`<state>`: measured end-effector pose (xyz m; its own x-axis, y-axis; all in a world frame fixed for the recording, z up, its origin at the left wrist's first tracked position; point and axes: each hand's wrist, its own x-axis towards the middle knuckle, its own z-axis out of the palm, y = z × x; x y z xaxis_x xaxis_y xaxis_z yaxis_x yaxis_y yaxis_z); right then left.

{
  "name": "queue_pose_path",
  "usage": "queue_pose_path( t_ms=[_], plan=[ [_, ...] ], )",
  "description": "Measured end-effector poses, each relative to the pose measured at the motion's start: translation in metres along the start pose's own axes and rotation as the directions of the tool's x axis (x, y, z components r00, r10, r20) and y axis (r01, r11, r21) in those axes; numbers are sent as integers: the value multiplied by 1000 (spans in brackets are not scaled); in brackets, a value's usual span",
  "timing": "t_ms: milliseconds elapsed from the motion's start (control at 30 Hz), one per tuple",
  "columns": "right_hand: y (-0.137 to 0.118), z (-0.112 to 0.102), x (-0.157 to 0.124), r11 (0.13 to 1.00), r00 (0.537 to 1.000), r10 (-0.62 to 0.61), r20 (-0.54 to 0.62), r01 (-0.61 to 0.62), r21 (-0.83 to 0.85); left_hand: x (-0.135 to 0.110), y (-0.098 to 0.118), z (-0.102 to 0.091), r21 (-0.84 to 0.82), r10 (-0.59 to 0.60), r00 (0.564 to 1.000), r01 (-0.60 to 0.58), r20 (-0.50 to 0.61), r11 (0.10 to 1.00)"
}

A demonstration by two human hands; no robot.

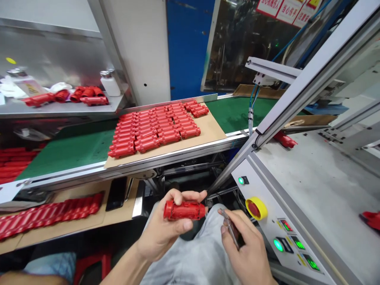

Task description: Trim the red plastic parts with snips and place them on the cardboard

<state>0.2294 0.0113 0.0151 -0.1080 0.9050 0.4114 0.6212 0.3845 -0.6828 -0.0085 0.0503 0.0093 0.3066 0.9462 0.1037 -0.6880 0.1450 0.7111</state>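
Observation:
In the head view, my left hand [157, 235] is closed around a red plastic cylindrical housing [184, 211]. The housing lies roughly level above my lap, an opening in its side turned up towards me. My right hand [247, 245], a little to the right, grips a slim metal hand tool [230, 228]. Its tip points up and to the left, apart from the housing; the fingers cover much of the tool, so its exact kind cannot be made out.
Rows of red housings [154, 126] lie on a cardboard sheet [212, 132] on the green conveyor [80, 144]. A lower shelf at left bears more red parts [53, 213] and a phone [116, 192]. At right stand a metal frame post and a control panel with an emergency stop button [255, 208].

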Motion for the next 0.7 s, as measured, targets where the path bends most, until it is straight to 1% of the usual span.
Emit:
queue_pose_path(
  t_ms=[100,167,233,333,500,700],
  plan=[
    [-16,-4,7,977,981,-182,-62,173,-124,-5,-3,1,152,93,996,-91,-5,984],
    [-24,-3,9,956,967,-246,-71,230,-181,-9,-4,4,240,151,988,-151,19,959],
    [-29,-1,10,941,955,-285,-81,263,-213,-13,-5,7,296,197,979,-204,53,933],
    [-35,2,11,931,944,-314,-98,287,-227,-18,-5,11,367,249,964,-265,92,892],
    [-39,4,9,932,946,-311,-85,286,-223,-21,-8,14,490,336,932,-358,135,795],
    [-44,8,6,933,949,-301,-97,272,-236,-24,-13,14,564,388,905,-415,175,713]
  ],
)
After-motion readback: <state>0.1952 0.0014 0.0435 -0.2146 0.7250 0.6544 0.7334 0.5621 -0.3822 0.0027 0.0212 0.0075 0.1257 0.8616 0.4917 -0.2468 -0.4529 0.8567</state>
